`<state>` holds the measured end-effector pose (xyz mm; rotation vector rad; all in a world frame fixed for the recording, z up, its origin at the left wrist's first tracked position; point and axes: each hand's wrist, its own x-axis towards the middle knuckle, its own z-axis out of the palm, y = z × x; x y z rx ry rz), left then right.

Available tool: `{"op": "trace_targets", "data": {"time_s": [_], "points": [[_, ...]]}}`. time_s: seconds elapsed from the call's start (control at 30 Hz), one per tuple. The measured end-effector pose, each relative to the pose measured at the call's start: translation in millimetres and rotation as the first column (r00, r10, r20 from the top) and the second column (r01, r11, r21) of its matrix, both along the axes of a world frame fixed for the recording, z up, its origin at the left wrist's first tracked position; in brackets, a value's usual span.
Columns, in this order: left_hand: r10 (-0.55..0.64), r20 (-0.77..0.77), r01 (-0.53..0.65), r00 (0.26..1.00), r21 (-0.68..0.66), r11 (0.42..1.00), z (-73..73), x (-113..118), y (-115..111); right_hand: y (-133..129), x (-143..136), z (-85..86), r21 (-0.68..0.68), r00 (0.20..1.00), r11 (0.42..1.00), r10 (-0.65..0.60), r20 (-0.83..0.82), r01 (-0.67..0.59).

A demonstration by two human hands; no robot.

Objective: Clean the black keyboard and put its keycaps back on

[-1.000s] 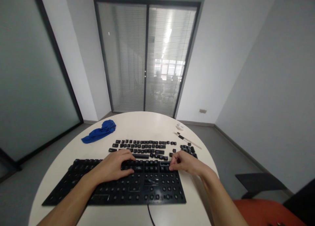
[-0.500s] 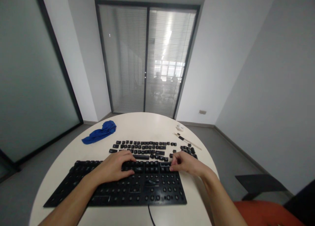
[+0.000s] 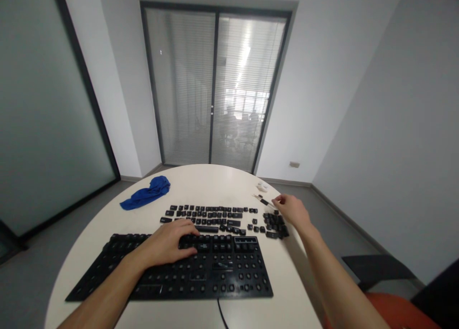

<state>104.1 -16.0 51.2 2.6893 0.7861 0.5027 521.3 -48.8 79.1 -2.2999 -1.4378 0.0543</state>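
Observation:
A black keyboard (image 3: pixel 201 287) with most of its keycaps off lies near the table's front edge, its upper rows still capped. On its upper middle rests my left hand (image 3: pixel 170 243), thumb and fingers apart, not wrapped around anything. My right hand (image 3: pixel 294 210) is at the right side of the table, fingertips pinched at the handle of a thin, pale brush-like stick (image 3: pixel 264 202) with a black band. The exact contact is small and partly hidden by the fingers. Loose keycaps (image 3: pixel 274 220) lie just below that hand.
Rows of loose black keycaps (image 3: pixel 202 214) lie behind the keyboard. A blue cloth (image 3: pixel 147 193) is at the table's left, and a small whitish item (image 3: pixel 262 187) at the far right. The keyboard cable (image 3: pixel 222 313) runs off the front. An orange chair (image 3: pixel 390 310) stands at right.
My right hand has moved from the keyboard's upper right corner, away and to the right, to the thin stick. My left hand has stayed on the keyboard.

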Motion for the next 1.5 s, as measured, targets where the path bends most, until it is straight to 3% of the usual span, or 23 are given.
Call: {"op": "trace_targets", "data": {"time_s": [0.17, 0.37, 0.53, 0.63, 0.77, 0.87, 0.93, 1.0, 1.1, 1.33, 1.5], "points": [[0.005, -0.007, -0.005, 1.000, -0.011, 1.000, 0.0, 0.0, 0.3, 8.7, 13.3, -12.1, -0.123, 0.985, 0.979, -0.151, 0.079, 0.160], [-0.005, 0.005, 0.005, 1.000, -0.008, 1.000, 0.7, 0.6, 0.0, 11.6, 9.4, -25.5, -0.176, 0.980, 0.965, -0.185, 0.071, 0.195], [-0.004, 0.006, 0.004, 1.000, -0.011, 1.000, 2.8, 0.6, -1.1, 9.4, 5.4, -22.0, -0.122, 0.983, 0.975, -0.181, 0.030, 0.184], [-0.002, 0.006, 0.002, 1.000, -0.013, 1.000, 2.8, 0.6, -1.2, 7.6, -0.3, -14.2, -0.050, 0.994, 0.994, -0.100, -0.043, 0.097], [-0.005, 0.018, 0.005, 1.000, -0.014, 1.000, 0.6, 0.1, -0.1, 1.2, -15.9, -2.4, 0.047, 0.970, 0.990, 0.136, -0.202, -0.129], [-0.005, 0.021, 0.006, 1.000, -0.017, 1.000, -1.5, -0.6, 1.2, -9.5, -32.7, 5.0, 0.099, 0.894, 0.953, 0.302, -0.331, -0.285], [-0.005, 0.019, 0.005, 1.000, -0.017, 1.000, -2.5, -1.0, 1.7, -18.5, -43.9, 8.2, 0.110, 0.800, 0.924, 0.372, -0.470, -0.365], [-0.009, 0.024, 0.010, 1.000, -0.013, 1.000, -2.6, -1.2, 1.7, -27.3, -52.9, 9.2, 0.095, 0.722, 0.902, 0.396, -0.567, -0.420], [-0.010, 0.029, 0.010, 1.000, -0.011, 1.000, -1.5, -0.9, 0.8, -38.1, -60.4, 5.6, 0.074, 0.687, 0.888, 0.402, -0.605, -0.454], [-0.003, 0.011, 0.003, 1.000, -0.011, 1.000, 0.6, 0.7, -0.7, -54.1, -57.7, -10.5, 0.100, 0.493, 0.803, 0.454, -0.742, -0.588], [0.000, 0.001, 0.000, 1.000, -0.013, 1.000, 1.2, 0.7, -1.1, -54.3, -55.8, -19.8, 0.001, 0.497, 0.800, 0.373, -0.783, -0.600]]}}
